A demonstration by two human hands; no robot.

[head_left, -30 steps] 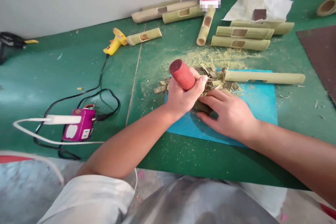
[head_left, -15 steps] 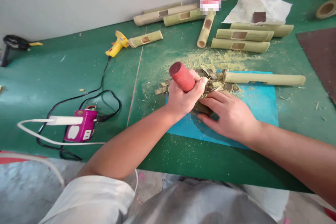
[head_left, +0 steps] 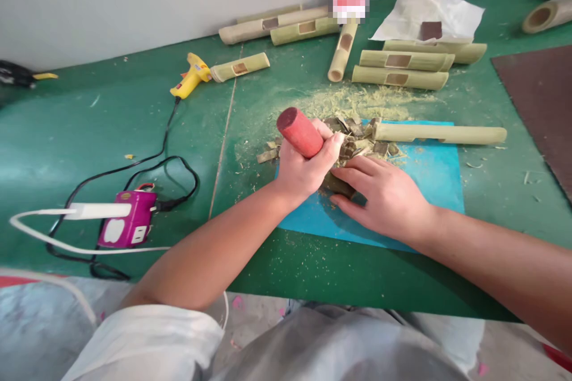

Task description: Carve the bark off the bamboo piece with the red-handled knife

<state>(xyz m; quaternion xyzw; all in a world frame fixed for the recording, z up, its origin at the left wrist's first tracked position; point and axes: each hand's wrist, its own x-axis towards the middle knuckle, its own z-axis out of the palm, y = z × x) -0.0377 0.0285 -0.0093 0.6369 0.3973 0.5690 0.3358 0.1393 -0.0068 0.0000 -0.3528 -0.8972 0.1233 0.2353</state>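
Two hands at work on blue mat [head_left: 429,178]. Left hand [head_left: 304,169]: grip clamped around red tool handle [head_left: 298,131]. Right hand [head_left: 386,199] presses dark bamboo piece [head_left: 338,184] flat, fingers spread. Step judged: carving. Next cut calls for steady downward pressure.

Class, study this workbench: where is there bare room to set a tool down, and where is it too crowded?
Bare green table lies between the yellow glue gun and the purple power strip, and right of the blue mat before the brown sheet. It is crowded where the left hand grips the red handle beside the right hand, amid the scraps and bamboo tubes.
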